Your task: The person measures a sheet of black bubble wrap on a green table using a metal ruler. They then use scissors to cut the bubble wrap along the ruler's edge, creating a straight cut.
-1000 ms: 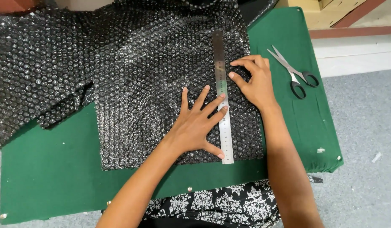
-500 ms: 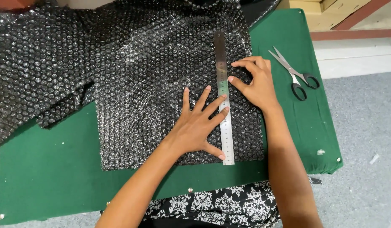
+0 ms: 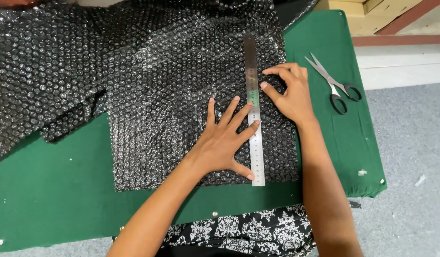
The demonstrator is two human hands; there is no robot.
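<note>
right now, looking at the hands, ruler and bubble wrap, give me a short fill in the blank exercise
1. The left hand lies spread flat, its fingertips pressing on the metal ____.
2. The ruler lies on a sheet of black ____ wrap.
3. The scissors lie on the green table cover, to the ____ of the right hand.
4. The bubble wrap lies on a table cover coloured ____.

Missing words: ruler; bubble; right; green
</note>
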